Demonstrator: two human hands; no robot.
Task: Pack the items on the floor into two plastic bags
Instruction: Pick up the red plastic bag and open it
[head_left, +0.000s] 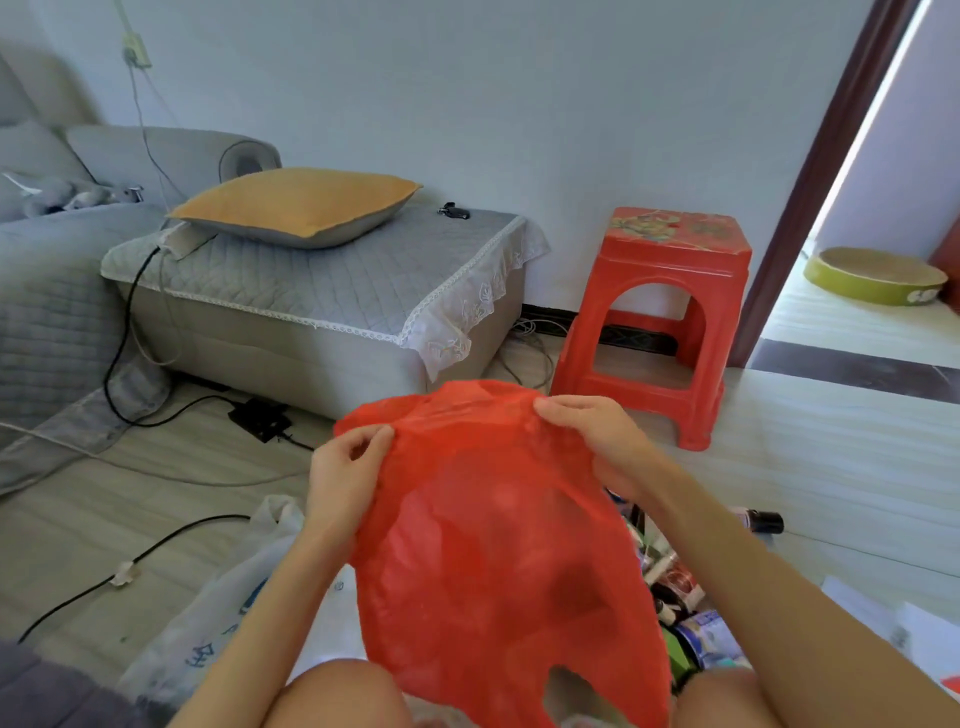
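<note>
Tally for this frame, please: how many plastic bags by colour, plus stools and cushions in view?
Red plastic bag: 1, held up by left hand and right hand
White plastic bag: 1, on the floor
Red stool: 1
Yellow cushion: 1
Total: 4

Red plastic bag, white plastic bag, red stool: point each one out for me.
red plastic bag (498, 545), head view, middle of its translucent body
white plastic bag (208, 618), head view, crumpled side lying on the floor
red stool (675, 234), head view, patterned seat top
</note>
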